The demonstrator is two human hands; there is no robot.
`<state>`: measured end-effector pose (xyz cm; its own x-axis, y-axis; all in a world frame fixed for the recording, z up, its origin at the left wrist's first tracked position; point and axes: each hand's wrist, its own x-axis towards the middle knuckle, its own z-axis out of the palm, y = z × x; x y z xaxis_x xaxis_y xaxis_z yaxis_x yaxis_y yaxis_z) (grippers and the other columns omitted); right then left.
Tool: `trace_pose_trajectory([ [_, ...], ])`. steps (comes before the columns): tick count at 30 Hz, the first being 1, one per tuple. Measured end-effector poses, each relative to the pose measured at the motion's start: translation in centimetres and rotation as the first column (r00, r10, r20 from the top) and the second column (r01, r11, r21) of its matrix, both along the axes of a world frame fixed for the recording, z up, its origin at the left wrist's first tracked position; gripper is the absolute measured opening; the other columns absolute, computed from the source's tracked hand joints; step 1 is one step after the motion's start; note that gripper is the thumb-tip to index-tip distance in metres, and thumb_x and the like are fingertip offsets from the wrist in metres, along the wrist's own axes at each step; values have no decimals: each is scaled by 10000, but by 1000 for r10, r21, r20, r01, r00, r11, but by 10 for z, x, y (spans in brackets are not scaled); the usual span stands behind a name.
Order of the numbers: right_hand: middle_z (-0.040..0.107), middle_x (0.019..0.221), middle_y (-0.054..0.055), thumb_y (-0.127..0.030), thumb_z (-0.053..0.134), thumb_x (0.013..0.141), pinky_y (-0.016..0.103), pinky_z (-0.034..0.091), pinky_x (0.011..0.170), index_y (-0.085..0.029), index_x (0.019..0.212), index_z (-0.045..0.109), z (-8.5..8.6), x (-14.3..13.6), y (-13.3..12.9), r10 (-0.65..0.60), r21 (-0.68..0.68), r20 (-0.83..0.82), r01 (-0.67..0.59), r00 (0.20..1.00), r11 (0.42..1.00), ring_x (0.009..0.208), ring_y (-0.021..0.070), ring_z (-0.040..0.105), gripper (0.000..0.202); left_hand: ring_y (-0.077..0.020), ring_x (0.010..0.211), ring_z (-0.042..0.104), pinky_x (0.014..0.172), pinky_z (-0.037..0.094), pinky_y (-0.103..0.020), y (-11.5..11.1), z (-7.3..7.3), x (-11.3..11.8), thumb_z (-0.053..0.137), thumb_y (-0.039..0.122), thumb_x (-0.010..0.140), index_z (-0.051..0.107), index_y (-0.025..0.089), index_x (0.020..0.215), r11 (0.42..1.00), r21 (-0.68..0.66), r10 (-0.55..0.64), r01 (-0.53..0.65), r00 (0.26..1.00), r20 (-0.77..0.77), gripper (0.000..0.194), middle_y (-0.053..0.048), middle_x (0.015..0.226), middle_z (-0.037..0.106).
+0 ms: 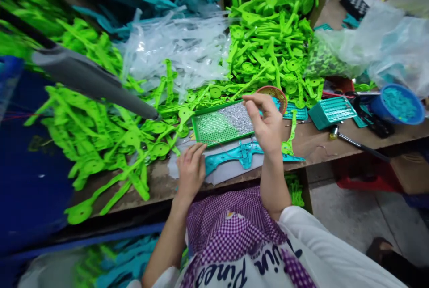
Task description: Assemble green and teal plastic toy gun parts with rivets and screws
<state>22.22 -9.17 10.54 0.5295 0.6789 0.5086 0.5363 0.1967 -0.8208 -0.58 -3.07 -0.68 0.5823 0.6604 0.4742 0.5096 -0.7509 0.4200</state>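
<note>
A green tray (219,133) with a perforated-looking floor holds many tiny silvery pieces, heaped towards its right side. Over that right side is my right hand (266,122), its thumb and forefinger pinched together; whatever is between them is too small to make out. In front of the tray lies a long turquoise plastic part (226,154) with a cross-shaped middle and thin wires along it. My left hand (191,167) has its fingers closed at the left end of this part, beside the tray's near corner. My right forearm covers some of the part's right side.
Lime-green plastic parts (268,33) are piled behind and to the left. Clear plastic strips (181,46) lie at the back. A grey pole-like tool (100,82) slants in from the left. To the right are a teal box (331,111), a hammer (362,145) and a blue bowl (397,104).
</note>
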Motion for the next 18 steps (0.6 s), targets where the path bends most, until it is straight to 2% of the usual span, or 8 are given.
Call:
trace_pose_trajectory([
  [2,677,1012,29,-366,475,975,360,508,915,-247,1047,670,-10,-13,7,169,-38,0,-169,986,985,984,152,622,240,-277,1314,473,1088,317,-488,12,1,-2,464,152,930,547,285,1345,998,14,-61,64,986,-156,444,-96,1326,615],
  [4,690,1000,32,-368,492,967,358,516,907,-250,1048,676,-33,-17,0,235,-141,29,-229,972,963,972,159,633,233,-290,1363,423,1123,224,-533,24,3,2,444,112,914,536,315,1363,984,15,-167,179,943,-289,501,-86,1348,608],
  [7,672,1143,81,-398,493,961,411,485,983,-252,1195,634,-75,-11,-28,231,-359,130,-171,964,918,1105,204,614,310,-271,1262,521,1129,212,-550,44,8,8,405,69,900,592,291,1297,942,4,-307,335,868,-390,492,-100,1147,694],
  [10,524,1414,142,-478,568,902,521,361,1109,-252,1422,457,-101,-3,-52,277,-576,276,-72,920,814,1339,286,469,578,-253,1062,609,1055,361,-487,62,13,1,409,115,922,679,247,1122,924,34,-335,381,848,-410,361,-102,960,689],
  [13,415,1511,161,-494,585,884,560,298,1142,-256,1505,317,-112,0,-61,297,-661,332,-4,895,750,1420,308,370,717,-272,1008,612,943,456,-446,72,12,-15,481,282,942,682,231,1102,934,52,-310,354,873,-376,262,-120,1027,665],
  [15,384,1529,161,-487,588,883,542,310,1144,-262,1514,293,-115,1,-62,291,-650,322,-13,901,760,1430,303,355,732,-290,1037,608,912,474,-449,71,8,-22,516,339,930,649,237,1194,942,20,-307,336,883,-356,313,-140,1143,642],
  [18,393,1510,156,-474,585,886,495,353,1138,-260,1504,311,-117,3,-64,243,-583,253,-53,936,811,1416,288,377,709,-270,995,630,850,498,-408,67,-1,-23,492,241,925,641,244,1221,948,-49,-312,314,889,-336,331,-146,1203,633],
])
